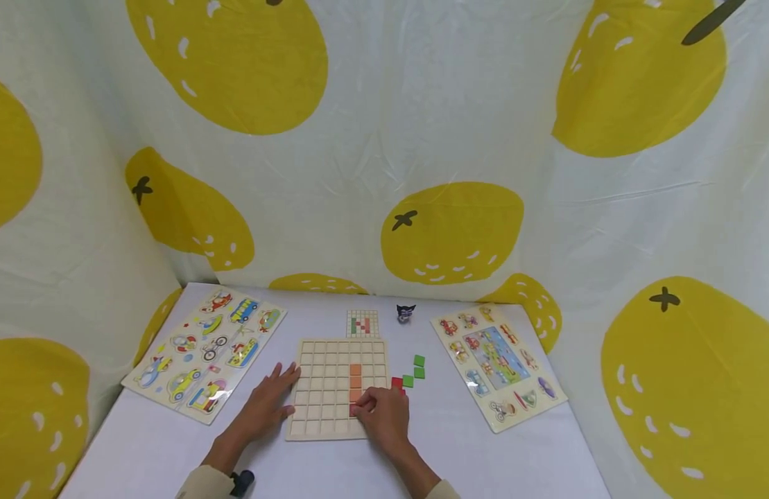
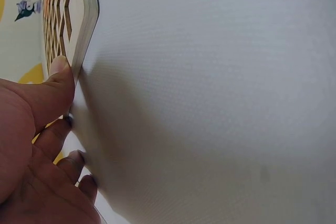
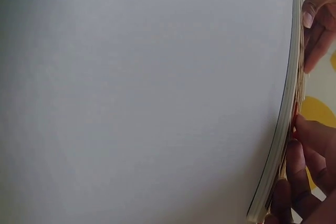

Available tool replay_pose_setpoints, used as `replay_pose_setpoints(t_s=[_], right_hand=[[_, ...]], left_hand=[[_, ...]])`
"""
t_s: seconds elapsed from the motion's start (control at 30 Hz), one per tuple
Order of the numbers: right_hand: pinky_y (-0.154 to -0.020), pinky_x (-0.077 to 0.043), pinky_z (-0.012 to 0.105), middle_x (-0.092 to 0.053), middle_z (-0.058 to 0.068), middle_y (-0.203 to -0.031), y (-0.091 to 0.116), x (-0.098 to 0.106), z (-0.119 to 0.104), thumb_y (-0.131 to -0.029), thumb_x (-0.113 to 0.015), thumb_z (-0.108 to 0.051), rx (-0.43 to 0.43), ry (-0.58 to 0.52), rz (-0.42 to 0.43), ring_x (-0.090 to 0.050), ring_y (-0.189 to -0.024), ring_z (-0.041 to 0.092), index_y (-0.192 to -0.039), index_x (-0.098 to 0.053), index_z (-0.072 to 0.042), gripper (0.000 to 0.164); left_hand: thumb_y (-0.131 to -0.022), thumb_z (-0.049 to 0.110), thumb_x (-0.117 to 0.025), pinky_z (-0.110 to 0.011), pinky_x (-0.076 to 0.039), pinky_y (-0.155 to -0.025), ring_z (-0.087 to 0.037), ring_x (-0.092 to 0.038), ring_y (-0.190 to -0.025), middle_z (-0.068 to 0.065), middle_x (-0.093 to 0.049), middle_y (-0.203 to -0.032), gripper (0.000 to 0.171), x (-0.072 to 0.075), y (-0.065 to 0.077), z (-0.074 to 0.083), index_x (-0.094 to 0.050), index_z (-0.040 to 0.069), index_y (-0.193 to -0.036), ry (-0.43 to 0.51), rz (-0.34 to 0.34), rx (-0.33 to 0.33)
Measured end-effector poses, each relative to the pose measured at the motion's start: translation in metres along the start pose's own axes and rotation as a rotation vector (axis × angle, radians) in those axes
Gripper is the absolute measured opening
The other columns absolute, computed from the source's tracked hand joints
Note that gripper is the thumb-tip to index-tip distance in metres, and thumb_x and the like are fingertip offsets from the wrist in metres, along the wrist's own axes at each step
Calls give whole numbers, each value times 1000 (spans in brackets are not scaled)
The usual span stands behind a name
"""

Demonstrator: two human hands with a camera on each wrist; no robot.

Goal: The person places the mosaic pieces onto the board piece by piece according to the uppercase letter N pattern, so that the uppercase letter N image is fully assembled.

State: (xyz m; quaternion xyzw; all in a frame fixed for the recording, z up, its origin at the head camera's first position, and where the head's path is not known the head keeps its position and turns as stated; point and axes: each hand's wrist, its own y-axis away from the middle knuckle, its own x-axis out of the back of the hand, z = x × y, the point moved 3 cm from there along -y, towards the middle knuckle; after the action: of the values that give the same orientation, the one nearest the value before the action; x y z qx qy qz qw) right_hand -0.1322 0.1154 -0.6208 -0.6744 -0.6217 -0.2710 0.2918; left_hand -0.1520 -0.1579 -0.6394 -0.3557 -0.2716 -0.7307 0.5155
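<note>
A wooden grid board (image 1: 324,391) lies on the white table. One of its columns holds orange tiles (image 1: 356,382), with a red tile (image 1: 355,410) below them. My right hand (image 1: 386,416) pinches this red tile with thumb and fingertips at the board's lower part; in the right wrist view a bit of red shows at the thumb. My left hand (image 1: 267,404) rests against the board's left edge, fingers spread, the thumb (image 2: 60,69) touching the rim. Right of the board are green tiles (image 1: 419,361) and another red tile (image 1: 396,382), partly hidden by my right hand.
A small pattern card (image 1: 362,324) with coloured squares lies behind the board, beside a small dark figurine (image 1: 405,313). One picture puzzle board (image 1: 206,350) lies at the left, another (image 1: 498,367) at the right. A lemon-print curtain (image 1: 453,232) surrounds the table.
</note>
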Motion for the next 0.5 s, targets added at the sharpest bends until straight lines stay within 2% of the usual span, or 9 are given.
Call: replay_pose_setpoints(t_s=[0.13, 0.27, 0.37, 0.5], right_hand=[[-85, -38, 38, -69, -16, -66, -4, 7, 5, -80, -95, -23, 18, -44, 7, -64, -81, 7, -83, -81, -24, 14], [-78, -39, 32, -69, -16, -72, -13, 20, 17, -81, -92, -19, -10, -98, 29, -59, -82, 9, -89, -81, -24, 15], [-79, -41, 30, -71, -14, -78, -22, 31, 29, -82, -92, -17, -45, -95, 63, -57, -87, 11, -93, -80, -26, 18], [-84, -40, 34, -75, -9, -91, -35, 44, 42, -81, -93, -18, -84, -44, 97, -57, -95, 15, -100, -80, -26, 24]], left_hand=[[-91, 9, -80, -66, -19, -132, -47, -17, -164, -14, -33, -173, 83, 1, 0, 1, -40, 7, -164, 7, 7, -7], [-91, 9, -81, -67, -19, -131, -47, -18, -163, -14, -34, -173, 82, 2, 1, 1, -41, 7, -163, 12, 7, -9], [-91, 10, -81, -67, -20, -131, -47, -19, -163, -14, -34, -173, 82, 2, 0, 1, -41, 7, -163, 9, 9, -11], [-93, 11, -80, -65, -18, -132, -45, -16, -165, -12, -30, -175, 84, 2, -1, -1, -37, 9, -165, 9, -20, 9]])
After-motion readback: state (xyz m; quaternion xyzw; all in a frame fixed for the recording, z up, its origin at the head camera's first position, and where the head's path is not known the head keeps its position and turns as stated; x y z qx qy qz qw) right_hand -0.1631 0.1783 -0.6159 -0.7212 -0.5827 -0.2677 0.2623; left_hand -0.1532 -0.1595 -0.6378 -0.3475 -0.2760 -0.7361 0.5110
